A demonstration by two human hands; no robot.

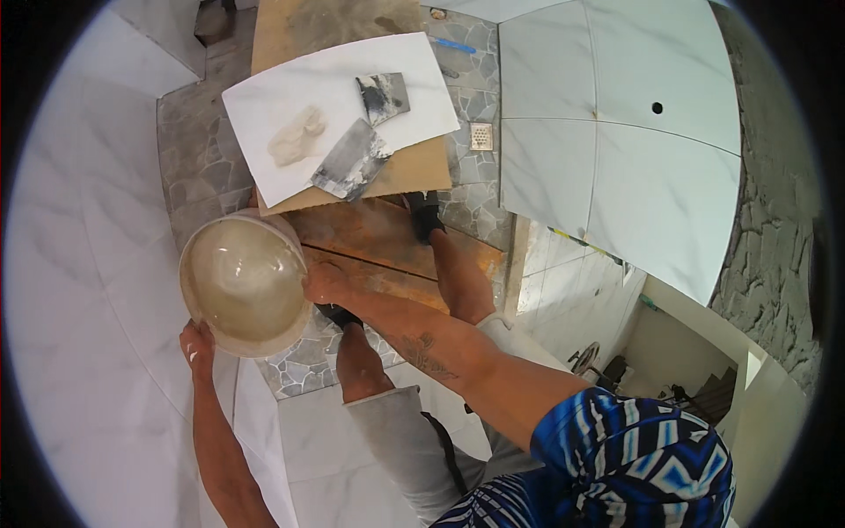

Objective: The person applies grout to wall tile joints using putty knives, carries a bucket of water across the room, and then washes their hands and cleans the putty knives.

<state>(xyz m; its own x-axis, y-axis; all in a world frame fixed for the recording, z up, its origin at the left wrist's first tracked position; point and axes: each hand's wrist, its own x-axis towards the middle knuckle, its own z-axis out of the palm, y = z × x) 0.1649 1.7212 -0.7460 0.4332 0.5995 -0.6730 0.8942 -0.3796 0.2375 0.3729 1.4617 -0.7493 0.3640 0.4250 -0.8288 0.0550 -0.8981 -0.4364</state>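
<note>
A round whitish bucket [255, 348] holds cloudy, beige-tinged liquid [242, 290]. My left hand [198, 346] has its fingers closed on the bucket's rim at the near left. At the right side of the rim my right hand [327, 285] grips too, partly hiding its own fingers. Beyond the bucket lies a white tile piece [414, 70] bearing a smear of pale paste [297, 136]. Two flat grey-black spreaders, a small one [383, 97] and a larger one [352, 160], rest on that tile, both streaked with white.
Under the tile is a brown board [414, 167], above orange-brown planks [378, 233] near my feet. A square drain [481, 136] and a blue-handled tool [455, 45] are on the stone-patterned floor. Marbled tiled walls [651, 194] rise left and right.
</note>
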